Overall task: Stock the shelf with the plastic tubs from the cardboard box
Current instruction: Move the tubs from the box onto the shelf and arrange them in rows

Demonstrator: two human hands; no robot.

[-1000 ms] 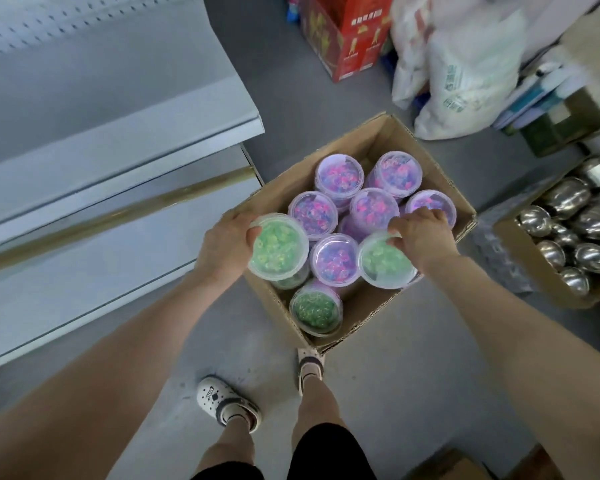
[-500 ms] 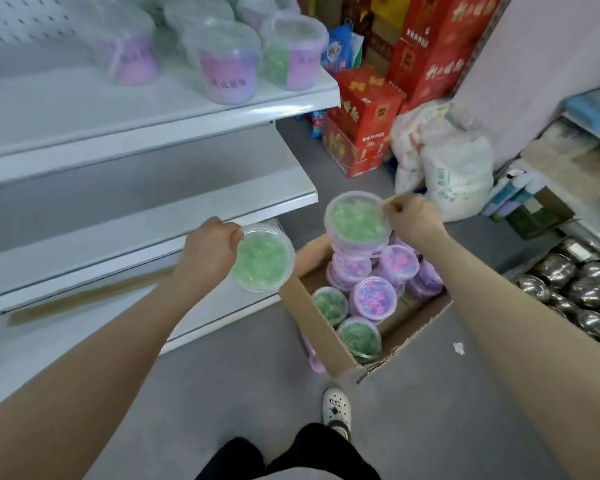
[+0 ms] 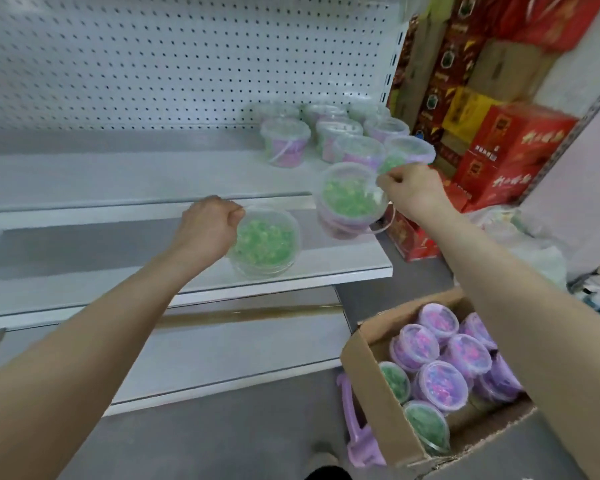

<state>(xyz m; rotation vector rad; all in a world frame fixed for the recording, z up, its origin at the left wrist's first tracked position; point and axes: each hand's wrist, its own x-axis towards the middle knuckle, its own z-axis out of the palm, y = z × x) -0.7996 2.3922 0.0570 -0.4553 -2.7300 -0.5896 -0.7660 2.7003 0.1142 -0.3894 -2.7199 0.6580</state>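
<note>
Purple and green tubs are seen packed upright in the cardboard box (image 3: 371,393) on the floor. The left tub (image 3: 264,242) is gripped at its rim by the left hand (image 3: 208,230). The right tub (image 3: 352,202) is pinched at its rim by the right hand (image 3: 409,192). Both are held in the air short of the upper shelf (image 3: 118,178). Each should be lifted clear of the shelf edge and set down level beside the stocked tubs (image 3: 326,140). The tubs are clear, lidded and filled with green pieces.

Bare forearms (image 3: 118,323) behind left hand (image 3: 208,226) and right hand (image 3: 409,192) alike. Far below both grips: a pale shoe toe (image 3: 321,457), a blurred scrap of black clothing (image 3: 323,474).
</note>
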